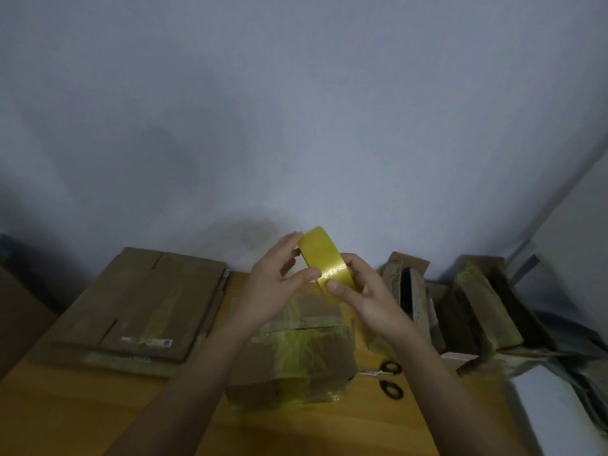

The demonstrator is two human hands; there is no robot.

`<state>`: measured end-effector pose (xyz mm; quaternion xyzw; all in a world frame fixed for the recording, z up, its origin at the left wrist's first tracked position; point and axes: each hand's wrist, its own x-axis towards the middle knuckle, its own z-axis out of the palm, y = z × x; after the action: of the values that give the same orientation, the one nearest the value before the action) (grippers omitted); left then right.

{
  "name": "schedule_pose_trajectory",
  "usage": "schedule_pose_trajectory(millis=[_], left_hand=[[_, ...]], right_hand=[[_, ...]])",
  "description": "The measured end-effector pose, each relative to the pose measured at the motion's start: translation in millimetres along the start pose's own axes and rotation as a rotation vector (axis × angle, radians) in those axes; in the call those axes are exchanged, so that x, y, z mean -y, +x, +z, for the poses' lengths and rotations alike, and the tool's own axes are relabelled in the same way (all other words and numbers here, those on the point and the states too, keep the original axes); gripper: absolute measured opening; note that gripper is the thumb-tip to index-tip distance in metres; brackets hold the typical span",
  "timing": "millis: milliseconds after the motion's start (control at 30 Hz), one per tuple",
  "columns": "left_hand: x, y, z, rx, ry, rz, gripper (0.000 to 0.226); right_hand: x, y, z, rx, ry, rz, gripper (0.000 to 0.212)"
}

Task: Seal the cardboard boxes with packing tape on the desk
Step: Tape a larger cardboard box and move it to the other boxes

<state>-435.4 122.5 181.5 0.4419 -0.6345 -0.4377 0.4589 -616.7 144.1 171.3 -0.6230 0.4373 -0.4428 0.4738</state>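
Observation:
A yellow roll of packing tape (pixel 320 258) is held up in the air above the desk, edge-on to me. My left hand (pixel 276 284) grips its left side, fingers over the top rim and thumb on the outer face. My right hand (pixel 362 291) holds it from the right, thumb pressed on the outer face lower down. Below the hands a closed cardboard box (pixel 292 353) stands on the wooden desk (pixel 98 416), with shiny yellowish tape across its top and front.
A stack of flattened cardboard boxes (pixel 144 301) lies at the left. Black-handled scissors (pixel 390 378) lie just right of the box. Worn, taped cardboard boxes (pixel 477 307) crowd the right side. A pale wall rises behind the desk.

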Motion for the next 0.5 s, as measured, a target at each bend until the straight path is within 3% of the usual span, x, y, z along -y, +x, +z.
schedule_pose_trajectory(millis=[100,200,367,433,500], left_hand=[[-6,-1,-1,0.007,-0.058,0.039,0.066],[-15,-1,-3,-0.04,-0.129,0.102,0.047],[-35,11,-1,-0.187,-0.211,-0.18,0.027],[-46,13,1,-0.116,-0.254,-0.29,0.008],[-51,15,2,-0.065,-0.283,-0.348,0.021]], right_hand=[[5,3,-2,0.037,0.079,0.007,0.037],[8,4,1,0.032,0.088,0.0,0.041],[10,7,8,0.047,0.035,-0.038,0.042],[8,9,10,0.035,-0.016,-0.053,0.043],[5,10,13,0.016,-0.067,-0.06,0.042]])
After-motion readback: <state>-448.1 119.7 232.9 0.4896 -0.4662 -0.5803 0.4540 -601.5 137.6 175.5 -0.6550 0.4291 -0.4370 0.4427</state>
